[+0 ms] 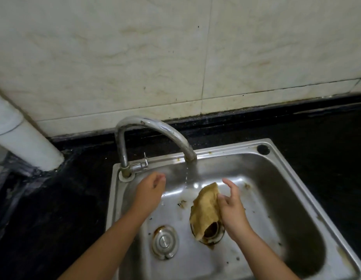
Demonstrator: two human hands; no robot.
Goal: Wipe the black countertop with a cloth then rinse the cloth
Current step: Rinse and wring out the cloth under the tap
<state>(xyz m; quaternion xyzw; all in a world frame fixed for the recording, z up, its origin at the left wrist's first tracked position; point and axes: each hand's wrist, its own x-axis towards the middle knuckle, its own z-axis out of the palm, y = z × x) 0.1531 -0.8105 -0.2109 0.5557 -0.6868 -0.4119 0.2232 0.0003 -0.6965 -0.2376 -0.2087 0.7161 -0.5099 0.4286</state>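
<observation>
A yellow-brown cloth hangs over the steel sink, above the drain. My right hand holds it along its right edge, thumb against the cloth and the other fingers spread upward. My left hand hovers with loosely curled fingers just below the tap handle, holding nothing. A thin trickle of water falls from the curved tap spout between my two hands, left of the cloth. The black countertop surrounds the sink.
A white pipe rises from the counter at the left against the tiled wall. The sink bottom holds a round metal stopper, an open drain and some brown grime.
</observation>
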